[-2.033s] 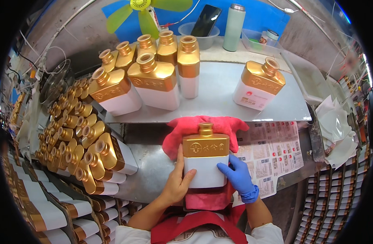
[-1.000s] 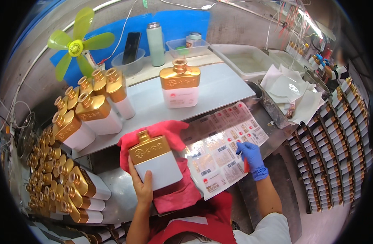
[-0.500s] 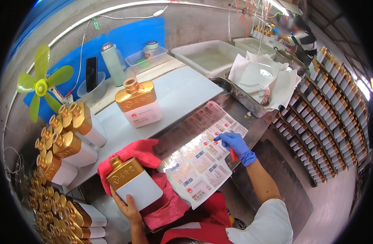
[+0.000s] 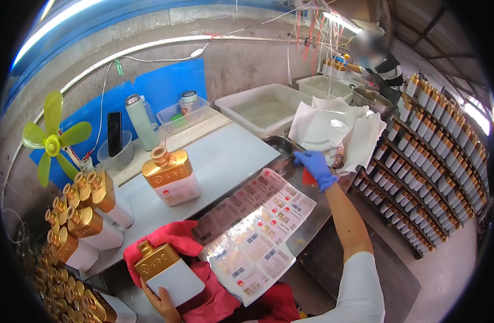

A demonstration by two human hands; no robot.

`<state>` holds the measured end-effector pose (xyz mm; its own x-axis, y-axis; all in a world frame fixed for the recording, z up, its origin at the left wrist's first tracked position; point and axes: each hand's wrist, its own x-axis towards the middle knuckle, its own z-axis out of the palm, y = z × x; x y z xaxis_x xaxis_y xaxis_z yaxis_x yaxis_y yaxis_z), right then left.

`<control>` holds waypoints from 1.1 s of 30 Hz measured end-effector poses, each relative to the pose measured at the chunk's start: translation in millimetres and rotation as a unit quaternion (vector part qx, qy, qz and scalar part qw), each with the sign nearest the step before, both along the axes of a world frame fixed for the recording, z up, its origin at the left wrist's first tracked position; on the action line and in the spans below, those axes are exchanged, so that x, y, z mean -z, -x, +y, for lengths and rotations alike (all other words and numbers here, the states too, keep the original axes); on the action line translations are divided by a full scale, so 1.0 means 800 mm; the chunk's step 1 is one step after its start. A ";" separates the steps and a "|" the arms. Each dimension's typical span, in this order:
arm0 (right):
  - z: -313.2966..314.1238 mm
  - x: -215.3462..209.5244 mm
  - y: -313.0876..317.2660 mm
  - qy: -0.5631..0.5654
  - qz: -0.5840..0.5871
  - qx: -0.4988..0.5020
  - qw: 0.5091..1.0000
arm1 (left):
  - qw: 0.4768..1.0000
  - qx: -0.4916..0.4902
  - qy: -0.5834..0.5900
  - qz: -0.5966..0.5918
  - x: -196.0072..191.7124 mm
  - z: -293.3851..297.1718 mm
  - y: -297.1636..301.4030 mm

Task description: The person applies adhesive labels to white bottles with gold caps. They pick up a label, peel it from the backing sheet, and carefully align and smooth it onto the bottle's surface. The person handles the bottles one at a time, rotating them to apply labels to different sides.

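A white bottle [image 4: 174,277] with a gold embossed shoulder leans in my left hand [image 4: 162,305], whose fingers and thumb are wrapped round its lower part. Beneath it lies a crumpled pink-red cloth [image 4: 214,285]. My right hand [image 4: 316,167], in a blue glove, is at the rim of a small metal bowl [image 4: 281,145]. A flat red piece [image 4: 309,178] juts out below its fingers; its exact kind is hidden by the hand. Between my hands spreads a sheet of printed labels [image 4: 252,234]. A labelled bottle [image 4: 174,183] stands upright behind the cloth.
Several gold-topped bottles [image 4: 99,210] crowd the left side. A green fan [image 4: 53,144], a phone [image 4: 115,133] and a flask [image 4: 142,121] line the wall. White basins [image 4: 260,107] and paper sheets [image 4: 333,126] sit behind the bowl. Bottle racks [image 4: 419,177] fill the right; a person [image 4: 384,67] stands beyond.
My right hand has moved from over the label sheet to the metal bowl, farther off, with the red piece. My left hand keeps the bottle on the cloth. The view has shifted.
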<state>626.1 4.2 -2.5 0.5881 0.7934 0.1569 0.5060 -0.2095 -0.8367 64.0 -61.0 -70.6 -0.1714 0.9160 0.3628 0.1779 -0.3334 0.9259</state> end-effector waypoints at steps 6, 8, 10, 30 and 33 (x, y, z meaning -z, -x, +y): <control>0.104 0.014 -0.045 0.102 -0.377 -0.048 0.920 | 0.990 -0.031 0.013 0.138 0.026 0.000 0.024; 0.135 0.031 -0.087 0.381 -0.347 -0.111 0.850 | 0.990 -0.013 0.030 0.135 0.035 0.002 0.025; 0.165 0.029 -0.091 0.409 -0.363 -0.196 0.814 | 0.994 -0.006 0.048 0.099 0.037 -0.002 0.029; -0.009 -0.106 0.066 0.183 -0.100 -0.238 0.949 | 0.997 0.011 0.066 -0.043 0.053 0.001 0.031; -0.075 -0.072 0.156 0.169 0.007 -0.345 0.923 | 0.994 0.010 0.068 -0.087 0.051 -0.004 0.034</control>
